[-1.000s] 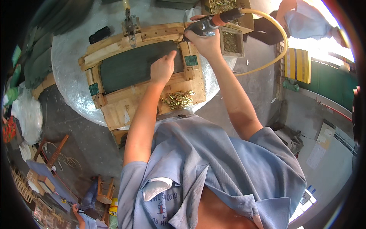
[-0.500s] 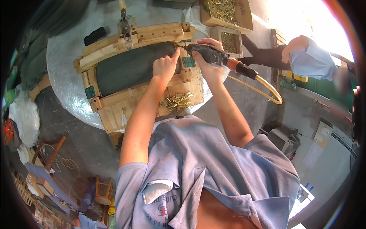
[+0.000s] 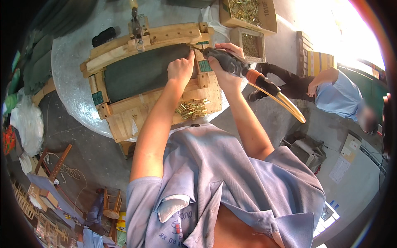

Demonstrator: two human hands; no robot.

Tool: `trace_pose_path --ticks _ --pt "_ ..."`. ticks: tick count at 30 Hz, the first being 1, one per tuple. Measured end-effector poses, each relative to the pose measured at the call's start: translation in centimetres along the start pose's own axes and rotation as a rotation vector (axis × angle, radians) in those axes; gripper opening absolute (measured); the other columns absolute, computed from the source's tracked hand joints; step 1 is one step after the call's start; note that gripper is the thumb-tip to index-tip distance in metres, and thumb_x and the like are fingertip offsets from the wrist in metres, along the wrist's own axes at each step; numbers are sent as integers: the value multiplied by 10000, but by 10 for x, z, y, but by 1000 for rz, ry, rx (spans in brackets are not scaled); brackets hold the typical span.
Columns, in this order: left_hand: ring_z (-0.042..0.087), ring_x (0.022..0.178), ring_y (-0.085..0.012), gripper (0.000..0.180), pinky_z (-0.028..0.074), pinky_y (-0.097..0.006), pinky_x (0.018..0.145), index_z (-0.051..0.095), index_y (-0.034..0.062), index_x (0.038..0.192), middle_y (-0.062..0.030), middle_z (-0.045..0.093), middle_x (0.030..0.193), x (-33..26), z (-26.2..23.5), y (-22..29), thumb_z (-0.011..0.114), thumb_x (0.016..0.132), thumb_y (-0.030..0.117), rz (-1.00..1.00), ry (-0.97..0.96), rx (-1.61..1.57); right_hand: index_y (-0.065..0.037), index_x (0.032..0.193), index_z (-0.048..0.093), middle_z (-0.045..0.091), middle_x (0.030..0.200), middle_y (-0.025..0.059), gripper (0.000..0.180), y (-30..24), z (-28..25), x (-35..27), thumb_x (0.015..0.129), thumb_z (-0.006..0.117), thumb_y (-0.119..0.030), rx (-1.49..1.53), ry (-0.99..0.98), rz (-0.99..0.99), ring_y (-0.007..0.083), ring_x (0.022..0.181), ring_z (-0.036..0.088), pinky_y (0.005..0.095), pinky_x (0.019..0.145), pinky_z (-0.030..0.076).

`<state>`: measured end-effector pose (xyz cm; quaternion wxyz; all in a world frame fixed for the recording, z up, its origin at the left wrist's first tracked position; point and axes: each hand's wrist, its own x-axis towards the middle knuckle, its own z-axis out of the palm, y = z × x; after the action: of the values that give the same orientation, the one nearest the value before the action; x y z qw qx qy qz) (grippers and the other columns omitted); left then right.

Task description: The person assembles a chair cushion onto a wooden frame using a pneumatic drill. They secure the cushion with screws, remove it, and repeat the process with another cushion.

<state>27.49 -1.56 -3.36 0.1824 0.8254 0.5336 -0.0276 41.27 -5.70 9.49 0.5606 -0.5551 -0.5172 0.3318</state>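
Observation:
My right hand [image 3: 227, 79] is wrapped around a black air screwdriver [image 3: 226, 62] with an orange collar and a yellow hose [image 3: 291, 109]. Its thin bit points left, toward the far right corner of a dark flat panel [image 3: 144, 71]. My left hand [image 3: 180, 69] is closed except for the index finger, stretched to that corner beside the bit tip. Whatever the finger presses there is too small to make out. Around the panel lies a wooden frame jig [image 3: 171, 38], with a toggle clamp [image 3: 137, 31] on its far side. Brass-coloured small metal fittings [image 3: 192, 110] are heaped on its near board.
The jig rests on a round table [image 3: 66, 89] wrapped in clear film. A black object [image 3: 103, 37] lies at its far left. Beyond stand a cardboard box [image 3: 269, 18] of metal fittings and a wooden tray [image 3: 261, 46] of small pieces. Another person [image 3: 337, 91] is at the right.
Both hands and the screwdriver stay at the same corner, almost unmoved. The yellow hose has swung into a narrower loop. The person at the right has shifted toward the lower part of the view.

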Motion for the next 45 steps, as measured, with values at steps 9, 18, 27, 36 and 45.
trace_pose_path --ticks 9,18,27,36,45 --pt "810 754 -295 670 647 -454 611 484 205 1639 -129 800 828 0 -2 2 575 984 101 -9 -3 18 -7 1281 569 716 1195 129 496 6 2 9 848 780 111 14 34 -15 182 1082 733 319 957 597" --pt "811 764 -305 679 655 -457 633 474 232 1646 -140 802 839 1 -5 4 577 987 104 -19 -29 14 -9 1284 574 714 1187 123 498 3 5 8 847 785 105 13 35 0 180 1074 733 314 958 595" --pt "813 758 -311 696 658 -464 633 470 239 1647 -148 799 821 3 1 3 572 973 94 -23 -18 12 -27 1176 653 754 1095 92 420 6 19 36 801 837 18 -243 8 -101 163 1014 737 315 909 601" --pt "828 818 -308 607 666 -475 660 509 156 1608 -163 820 900 -2 -12 9 555 1003 125 -7 -20 67 -117 1019 775 809 969 -9 299 -11 43 76 741 862 -184 -489 -105 122 102 960 758 320 917 589" --pt "775 1038 -345 430 655 -471 945 553 35 1496 -211 780 1105 -50 -25 -47 462 1170 301 -417 92 -2277 -59 1371 519 711 1263 179 618 -61 -18 -26 833 763 120 287 162 149 282 1117 736 399 842 700"
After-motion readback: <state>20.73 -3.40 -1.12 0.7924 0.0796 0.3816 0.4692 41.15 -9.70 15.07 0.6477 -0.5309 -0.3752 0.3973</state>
